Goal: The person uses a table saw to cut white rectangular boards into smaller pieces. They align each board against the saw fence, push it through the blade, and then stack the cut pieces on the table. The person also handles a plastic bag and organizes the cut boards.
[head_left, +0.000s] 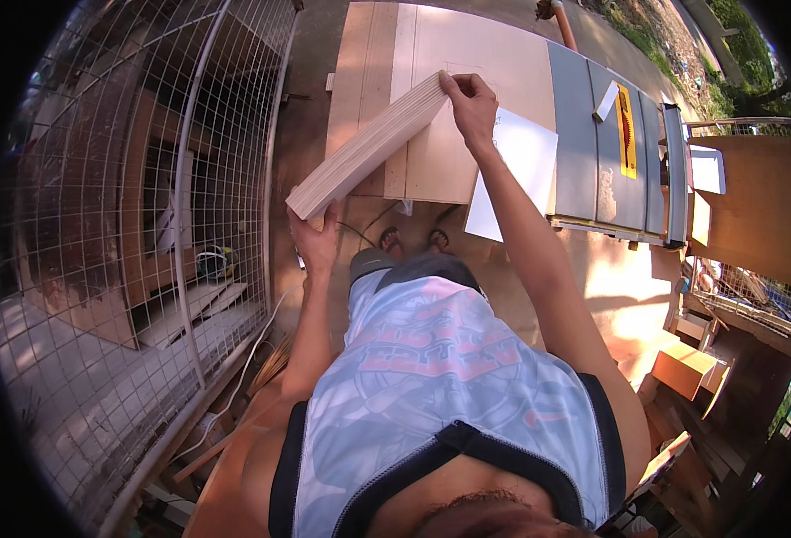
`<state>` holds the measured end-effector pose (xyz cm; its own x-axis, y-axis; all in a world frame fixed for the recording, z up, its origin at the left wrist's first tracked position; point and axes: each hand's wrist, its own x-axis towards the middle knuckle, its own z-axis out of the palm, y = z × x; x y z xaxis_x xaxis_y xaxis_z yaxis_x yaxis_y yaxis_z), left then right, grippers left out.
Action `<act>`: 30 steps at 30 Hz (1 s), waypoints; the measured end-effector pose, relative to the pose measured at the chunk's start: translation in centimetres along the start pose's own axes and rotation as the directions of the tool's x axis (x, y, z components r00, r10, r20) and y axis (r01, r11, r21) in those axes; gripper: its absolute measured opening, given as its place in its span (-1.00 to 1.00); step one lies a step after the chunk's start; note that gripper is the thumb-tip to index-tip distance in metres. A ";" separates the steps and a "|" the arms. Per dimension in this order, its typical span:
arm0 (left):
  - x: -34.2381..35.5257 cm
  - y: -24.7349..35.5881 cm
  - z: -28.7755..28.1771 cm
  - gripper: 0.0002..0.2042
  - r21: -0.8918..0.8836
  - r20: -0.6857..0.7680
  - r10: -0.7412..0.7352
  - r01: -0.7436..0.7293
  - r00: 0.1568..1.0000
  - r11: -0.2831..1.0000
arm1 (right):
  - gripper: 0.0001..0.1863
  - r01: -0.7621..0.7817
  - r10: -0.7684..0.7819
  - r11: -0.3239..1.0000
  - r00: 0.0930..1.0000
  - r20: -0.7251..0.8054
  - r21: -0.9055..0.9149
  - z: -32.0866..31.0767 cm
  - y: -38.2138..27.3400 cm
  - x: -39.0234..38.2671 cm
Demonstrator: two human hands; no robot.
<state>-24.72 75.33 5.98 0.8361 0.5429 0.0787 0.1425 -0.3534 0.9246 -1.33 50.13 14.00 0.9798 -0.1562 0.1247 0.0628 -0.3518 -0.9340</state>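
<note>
Two-hand hold on the strip stack [373,143]

The strip stack consists of long, pale wood strips lying face to face. It is positioned diagonally, its upper end above the tabletop [508,67] and its lower end past the tabletop's left edge. Contact between stack and tabletop cannot be determined.

Left hand [315,235]: grasping the lower end of the stack, palm below it. Right hand [473,106]: grasping the upper end, thumb and fingers at the end corner.

The tabletop has a pale wood surface on the left and a grey section [575,117] on the right. A white sheet [514,179] lies beneath the right forearm and extends beyond the near edge. A yellow plate [627,134] is set lengthwise in the grey section; a small white piece [606,101] lies just beside it. Wire mesh [183,179] stands left of the tabletop.
</note>
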 end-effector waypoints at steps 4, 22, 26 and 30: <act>0.6 0.3 -0.2 -0.32 -0.001 0.061 -0.018 0.018 0.998 1.000 | -0.62 0.119 -0.120 0.987 0.993 0.002 -0.108 -0.7 -0.1 0.4; 2.0 -0.3 -1.1 -0.48 -0.019 0.137 0.125 -0.124 0.983 0.992 | -0.45 -0.049 0.071 0.965 0.994 0.079 -0.258 -4.2 0.9 3.3; 2.4 -0.9 -1.4 -0.43 0.044 0.175 0.107 -0.116 0.979 0.992 | -0.44 0.045 -0.005 0.964 0.989 0.150 -0.261 -3.4 -0.5 1.8; 2.4 -1.6 -1.9 -0.45 0.045 0.159 0.195 -0.204 0.968 0.978 | -0.63 0.207 -0.108 0.900 0.959 0.262 -0.383 -1.5 -1.9 1.1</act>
<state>-23.92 78.64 5.42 0.9214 0.3351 0.1970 -0.0076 -0.4910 0.8711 -0.63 49.25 16.45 0.9825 0.1305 0.1330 0.1863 -0.7026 -0.6868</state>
